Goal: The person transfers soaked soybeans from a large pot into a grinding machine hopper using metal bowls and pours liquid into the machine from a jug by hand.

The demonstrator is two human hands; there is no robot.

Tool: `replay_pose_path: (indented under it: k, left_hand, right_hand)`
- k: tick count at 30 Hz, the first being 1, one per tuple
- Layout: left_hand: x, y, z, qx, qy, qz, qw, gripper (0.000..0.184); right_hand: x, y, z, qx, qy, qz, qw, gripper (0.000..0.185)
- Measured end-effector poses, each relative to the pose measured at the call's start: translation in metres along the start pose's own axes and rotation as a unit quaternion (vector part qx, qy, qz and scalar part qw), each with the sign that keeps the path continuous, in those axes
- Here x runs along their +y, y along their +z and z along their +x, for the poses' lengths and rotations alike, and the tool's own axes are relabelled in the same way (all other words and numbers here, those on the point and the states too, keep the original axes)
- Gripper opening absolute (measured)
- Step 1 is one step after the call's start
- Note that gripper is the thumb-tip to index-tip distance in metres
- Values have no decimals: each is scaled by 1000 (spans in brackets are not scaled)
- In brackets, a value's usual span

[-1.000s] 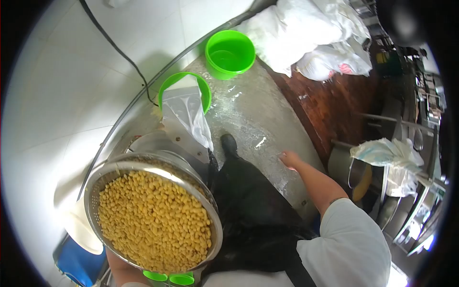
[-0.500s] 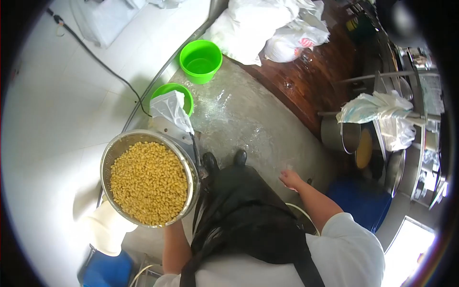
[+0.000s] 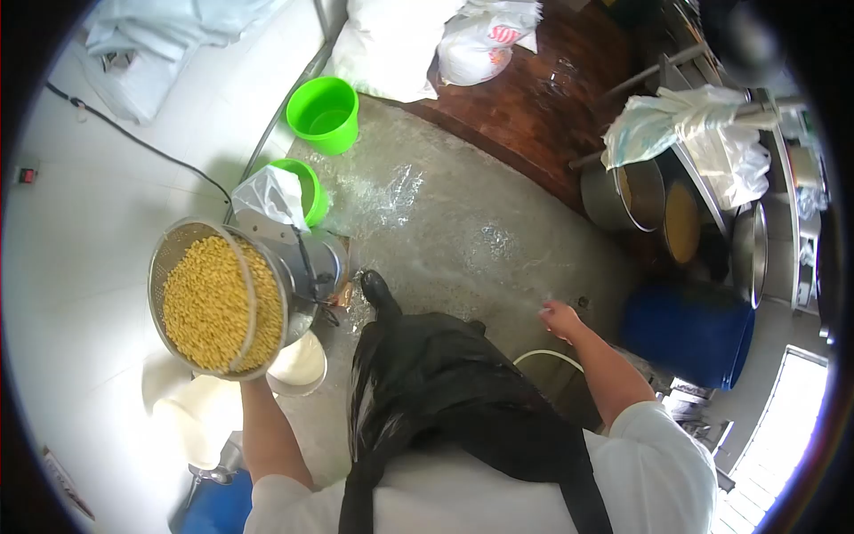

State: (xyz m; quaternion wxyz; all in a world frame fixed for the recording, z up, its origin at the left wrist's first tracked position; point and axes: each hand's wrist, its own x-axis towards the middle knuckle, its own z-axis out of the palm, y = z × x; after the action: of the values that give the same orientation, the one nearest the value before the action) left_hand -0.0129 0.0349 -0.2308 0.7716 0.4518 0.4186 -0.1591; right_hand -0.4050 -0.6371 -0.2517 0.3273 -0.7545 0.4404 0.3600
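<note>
Colander (image 3: 182, 238) of beans (image 3: 209, 303) is hanging by the machine (image 3: 307, 258), now baring more of it; load apparently riding on left arm (image 3: 267, 427) alone. Left hand is hiding, fingers unreadable. Right hand (image 3: 560, 320) is hanging free, fingers seemingly curling loosely.

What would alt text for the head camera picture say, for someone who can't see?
A person's left arm reaches to a metal bowl of yellow beans, the hand hidden by it, while the right hand, apparently empty, hangs over a wet floor. Two green buckets stand by the white wall.
</note>
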Motion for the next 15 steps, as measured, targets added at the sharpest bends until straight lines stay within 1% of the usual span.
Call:
replay_pose_path:
  k: [1,2,3,4,5,6,7,8,9,10,11,12,13,14,15]
  left_hand:
    - [-16,-2,-14,4,-3,10,1000,39]
    - [-30,-6,-30,6,-7,18,1000,39]
    - [-45,-14,-41,1,1,26,1000,39]
    - [-67,-36,-48,-23,-31,53,998,41]
    - [-79,-46,-61,-46,-63,79,994,48]
    - [-90,-35,-84,-27,-76,113,990,47]
    - [-113,-13,-108,-10,-96,148,984,45]
    - [-130,24,-141,-10,-91,183,979,42]
    - [-144,47,-168,-31,-87,220,971,42]
    - [-158,68,-159,-53,-104,240,964,42]
    - [-171,88,-151,-75,-121,260,955,42]
    - [-175,104,-153,-130,-120,294,939,42]
    - [-181,131,-154,-164,-116,340,919,42]
    - [-188,163,-162,-181,-103,391,896,42]
    - [-193,185,-144,-240,-125,416,868,42]
  right_hand:
    - [26,6,1,33,-17,26,999,55]
    - [42,5,-8,32,-20,38,999,55]
    - [55,0,-21,35,-19,80,996,53]
    - [67,0,-39,35,-16,124,991,51]
    - [86,4,-54,32,-18,138,990,51]
    - [105,10,-68,37,0,174,984,49]
    - [127,16,-84,46,25,210,976,49]
    - [147,25,-94,46,31,223,973,49]
    - [166,35,-100,48,62,246,966,49]
    - [190,48,-112,67,110,280,951,49]
    - [215,71,-113,122,58,257,957,51]
    - [243,102,-104,177,8,227,958,54]
    - [264,126,-98,157,41,211,964,51]
    - [277,135,-93,132,74,198,968,49]
    - [277,125,-106,112,113,231,960,49]
